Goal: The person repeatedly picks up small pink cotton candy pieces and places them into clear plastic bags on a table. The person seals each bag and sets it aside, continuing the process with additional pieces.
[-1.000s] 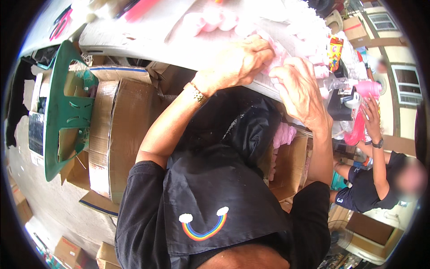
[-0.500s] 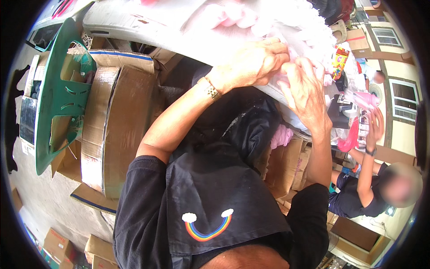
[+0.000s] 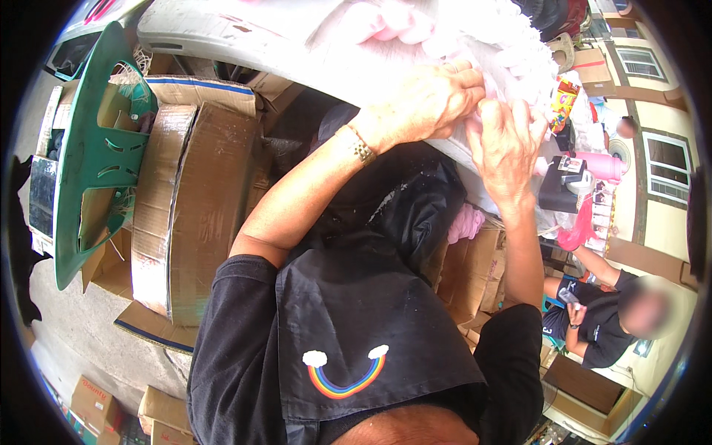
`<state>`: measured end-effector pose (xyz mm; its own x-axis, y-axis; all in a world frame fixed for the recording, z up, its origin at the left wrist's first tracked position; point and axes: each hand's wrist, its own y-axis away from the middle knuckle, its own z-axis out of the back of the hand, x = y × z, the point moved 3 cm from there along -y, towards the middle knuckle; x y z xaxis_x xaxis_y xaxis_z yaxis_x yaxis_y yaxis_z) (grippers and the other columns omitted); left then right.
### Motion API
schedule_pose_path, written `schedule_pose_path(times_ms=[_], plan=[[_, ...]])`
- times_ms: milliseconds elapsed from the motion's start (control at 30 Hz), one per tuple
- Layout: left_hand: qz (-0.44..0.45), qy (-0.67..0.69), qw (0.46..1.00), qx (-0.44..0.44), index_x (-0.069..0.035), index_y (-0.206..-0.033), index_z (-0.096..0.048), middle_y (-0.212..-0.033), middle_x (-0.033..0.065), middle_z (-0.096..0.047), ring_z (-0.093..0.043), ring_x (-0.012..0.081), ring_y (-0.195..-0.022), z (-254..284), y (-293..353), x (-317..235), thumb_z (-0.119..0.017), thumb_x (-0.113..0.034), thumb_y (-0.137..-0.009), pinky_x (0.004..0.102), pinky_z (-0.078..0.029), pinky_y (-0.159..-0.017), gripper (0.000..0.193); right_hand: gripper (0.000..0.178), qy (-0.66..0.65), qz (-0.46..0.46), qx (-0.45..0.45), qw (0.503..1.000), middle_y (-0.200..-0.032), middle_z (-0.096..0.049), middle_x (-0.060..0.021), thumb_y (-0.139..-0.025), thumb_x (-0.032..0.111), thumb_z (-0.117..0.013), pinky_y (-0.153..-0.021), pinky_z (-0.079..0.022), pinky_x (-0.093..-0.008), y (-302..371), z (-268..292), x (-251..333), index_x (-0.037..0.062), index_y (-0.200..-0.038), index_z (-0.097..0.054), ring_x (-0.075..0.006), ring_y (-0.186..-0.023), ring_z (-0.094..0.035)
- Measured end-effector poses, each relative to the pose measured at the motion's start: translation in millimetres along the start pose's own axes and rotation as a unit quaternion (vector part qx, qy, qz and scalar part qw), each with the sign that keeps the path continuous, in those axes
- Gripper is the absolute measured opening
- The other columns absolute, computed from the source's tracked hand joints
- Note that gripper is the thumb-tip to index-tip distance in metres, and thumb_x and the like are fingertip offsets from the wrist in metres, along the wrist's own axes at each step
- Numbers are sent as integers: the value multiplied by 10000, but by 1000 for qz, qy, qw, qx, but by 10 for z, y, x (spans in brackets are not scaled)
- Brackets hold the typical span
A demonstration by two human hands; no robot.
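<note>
My left hand [image 3: 437, 96], with a gold watch [image 3: 360, 144] at its wrist, is closed in a pinch over the white-covered table [image 3: 245, 41]. Close on its right, my right hand [image 3: 504, 141] has curled fingers, with thumb and fingertips drawn together. Both hands grip pale pink material [image 3: 482, 93] in the gap between them; glare and fingers hide most of its shape. Past the left hand lie plump, pale pink bundles [image 3: 386, 22]. A white, ruffled strip [image 3: 519, 48] runs along the table beyond my right hand.
At left stand a green plastic chair [image 3: 104, 156] and a large cardboard box [image 3: 204, 215]. A red-yellow packet [image 3: 564, 100], a black box [image 3: 556, 185] and a pink bottle [image 3: 604, 167] are at right. A co-worker [image 3: 601, 319] sits beyond them. Open cartons [image 3: 467, 274] stand below the table.
My right hand has turned and its fingers have closed more, staying near the left. The co-worker's raised hand has come down from the pink bottle and now holds a small object at the lap.
</note>
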<state>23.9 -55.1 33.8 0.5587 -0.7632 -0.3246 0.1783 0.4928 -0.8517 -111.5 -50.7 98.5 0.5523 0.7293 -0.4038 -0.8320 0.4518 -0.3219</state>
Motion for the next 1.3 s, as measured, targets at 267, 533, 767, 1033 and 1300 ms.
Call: schedule_pose_path(times_ms=[267,533,767,1033,1300], plan=[[1,3,1000,-3,-8,-1065,-596,-1063,129,-614,-606,310,-1047,34,-5,-36,-661,-36,-787,375,-484,-942,287,229,-165,103,123,973,-927,-541,-105,-794,6,-617,-952,-350,-480,-141,296,-331,84,-978,-505,-311,-1008,-546],[14,-5,999,42,-23,-1134,-599,-1119,134,-629,-587,299,-1119,20,12,-28,-689,-28,-699,379,-481,-986,444,206,-255,70,154,952,-904,-519,-133,-807,-39,-608,-797,-460,-404,-170,211,-507,17,-960,-481,-336,-862,-561],[20,0,999,37,-70,-1147,-618,-1113,115,-619,-598,299,-1109,-3,17,-38,-675,-41,-745,385,-491,-964,407,184,-284,30,152,946,-869,-521,-116,-835,-42,-612,-775,-464,-385,-161,163,-564,17,-956,-488,-309,-821,-571],[16,18,999,36,-91,-1171,-651,-1107,109,-616,-604,295,-1087,7,16,-55,-727,-119,-780,380,-492,-963,399,189,-285,28,135,948,-864,-515,-136,-832,-37,-606,-752,-455,-419,-137,66,-602,22,-959,-479,-346,-823,-565],[8,16,999,31,-100,-1161,-635,-1161,88,-602,-586,288,-1105,34,20,-68,-746,-144,-796,368,-503,-944,384,175,-240,31,55,969,-936,-563,-144,-806,-47,-629,-850,-457,-421,-14,243,-414,30,-920,-520,-334,-952,-586]])
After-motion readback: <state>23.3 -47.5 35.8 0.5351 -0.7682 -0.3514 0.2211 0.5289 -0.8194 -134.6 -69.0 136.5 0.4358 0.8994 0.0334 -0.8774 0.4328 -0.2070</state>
